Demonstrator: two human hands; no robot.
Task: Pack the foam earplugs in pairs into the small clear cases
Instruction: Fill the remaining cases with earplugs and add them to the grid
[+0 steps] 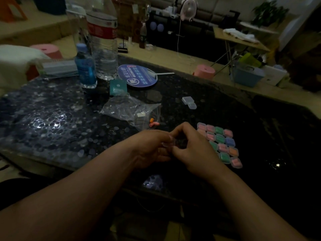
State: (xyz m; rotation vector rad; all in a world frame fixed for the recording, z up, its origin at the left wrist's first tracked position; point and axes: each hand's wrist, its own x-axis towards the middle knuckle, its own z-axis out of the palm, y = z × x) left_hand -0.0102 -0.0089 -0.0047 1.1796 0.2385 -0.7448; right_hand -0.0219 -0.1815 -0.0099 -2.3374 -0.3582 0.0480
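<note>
My left hand [152, 146] and my right hand [192, 146] meet over the dark table and pinch a small clear case [171, 142] between their fingertips; its contents are hidden. Right of my hands lie several filled cases [220, 143] in rows, holding pink, green, blue and orange earplugs. A few loose orange and pink earplugs [153, 122] lie by the mouth of a clear plastic bag [128, 108]. Two empty clear cases [189, 102] sit farther back.
Two water bottles [104, 40], [85, 66], a round blue hand fan [138, 76] and a teal packet [118, 87] stand at the back of the table [52, 119]. Pink stools, a blue bin and a folding table lie beyond the edge.
</note>
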